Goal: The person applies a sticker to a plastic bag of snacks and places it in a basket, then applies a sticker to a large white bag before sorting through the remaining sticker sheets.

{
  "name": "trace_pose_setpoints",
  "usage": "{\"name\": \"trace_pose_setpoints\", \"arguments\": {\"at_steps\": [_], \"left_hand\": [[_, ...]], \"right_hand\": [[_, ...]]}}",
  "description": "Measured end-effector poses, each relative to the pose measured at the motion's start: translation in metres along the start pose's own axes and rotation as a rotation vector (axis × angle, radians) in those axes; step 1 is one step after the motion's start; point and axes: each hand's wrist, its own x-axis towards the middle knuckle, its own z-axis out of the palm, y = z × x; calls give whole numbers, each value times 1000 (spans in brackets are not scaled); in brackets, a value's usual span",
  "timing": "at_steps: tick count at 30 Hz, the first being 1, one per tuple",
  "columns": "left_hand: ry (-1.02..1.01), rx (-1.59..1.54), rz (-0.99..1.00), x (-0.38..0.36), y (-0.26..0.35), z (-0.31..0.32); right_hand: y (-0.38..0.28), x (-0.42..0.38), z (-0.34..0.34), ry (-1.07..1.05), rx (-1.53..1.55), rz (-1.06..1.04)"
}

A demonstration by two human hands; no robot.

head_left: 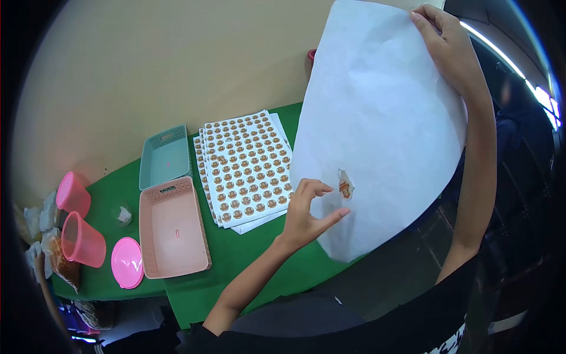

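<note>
A large white paper sheet (pixel 383 118) hangs upright at the right, its plain side facing me. My right hand (pixel 439 35) pinches the sheet's top right edge between thumb and fingers. Low on the sheet is a small torn patch (pixel 346 186) with brown print showing in it. My left hand (pixel 309 213) is right beside that patch, thumb and fingers spread apart with nothing between them. Behind the sheet's left side, a stack of sticker sheets (pixel 247 168) printed with rows of round brown labels lies on the green table.
Left of the stack sit a pink basket (pixel 206 236) and a teal basket (pixel 143 159). Farther left are pink tubs (pixel 84 239), a pink lid (pixel 127 263) and a bag of brown food (pixel 62 259). Another person's arm (pixel 44 283) shows at the far left edge.
</note>
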Motion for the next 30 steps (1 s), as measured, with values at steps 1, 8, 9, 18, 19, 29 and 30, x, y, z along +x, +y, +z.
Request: {"name": "trace_pose_setpoints", "arguments": {"at_steps": [1, 8, 9, 18, 19, 29, 30], "left_hand": [[-2, 0, -2, 1, 3, 2], [76, -18, 30, 4, 9, 8], [85, -5, 55, 5, 8, 8], [117, 60, 112, 8, 2, 9], [119, 63, 111, 8, 3, 8], [29, -77, -15, 4, 4, 9], [4, -128, -87, 3, 0, 10]], "right_hand": [[-1, -1, -1, -15, 26, 24], [-23, -10, -15, -46, 67, 118], [-26, -11, -15, -14, 61, 123], [-28, -12, -20, 20, 36, 86], [-30, -13, -18, 99, 2, 65], [-24, -17, -23, -12, 53, 87], [-20, -18, -22, 6, 77, 76]]}}
